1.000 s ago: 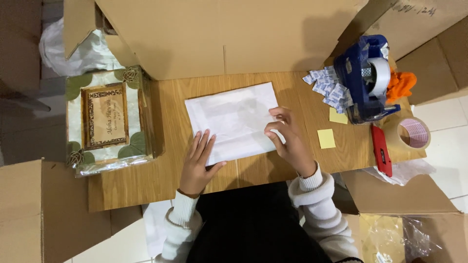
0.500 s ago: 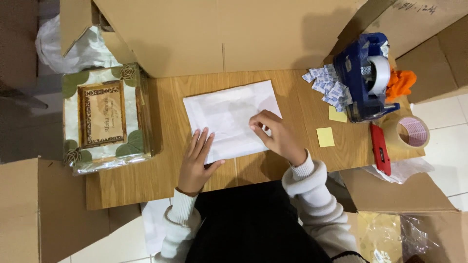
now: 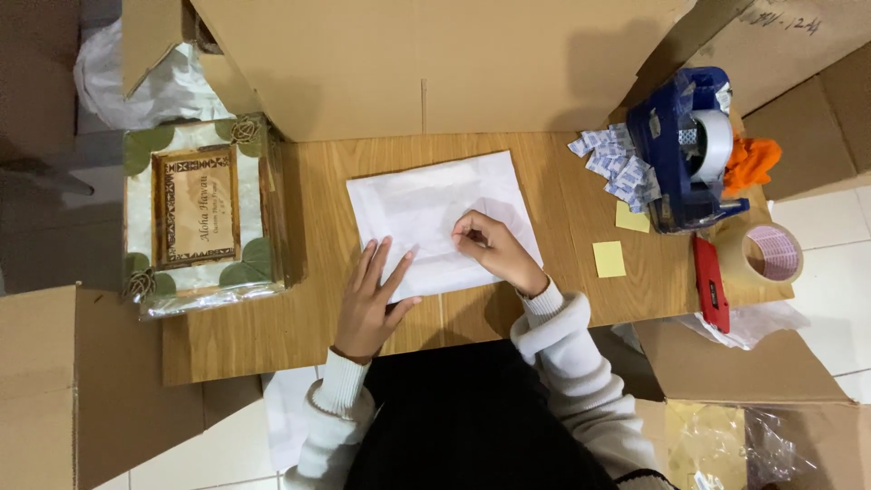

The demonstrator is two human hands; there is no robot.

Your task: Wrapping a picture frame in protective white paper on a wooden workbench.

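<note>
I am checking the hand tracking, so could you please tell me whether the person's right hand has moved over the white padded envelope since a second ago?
Yes. The right hand has slid leftward across the white padded envelope, from its right edge towards its middle.

A wooden desk (image 3: 562,181) stands on a pale tiled floor (image 3: 835,227), hemmed in by brown cardboard boxes (image 3: 408,63) on every side. Soft indoor light falls evenly.
</note>
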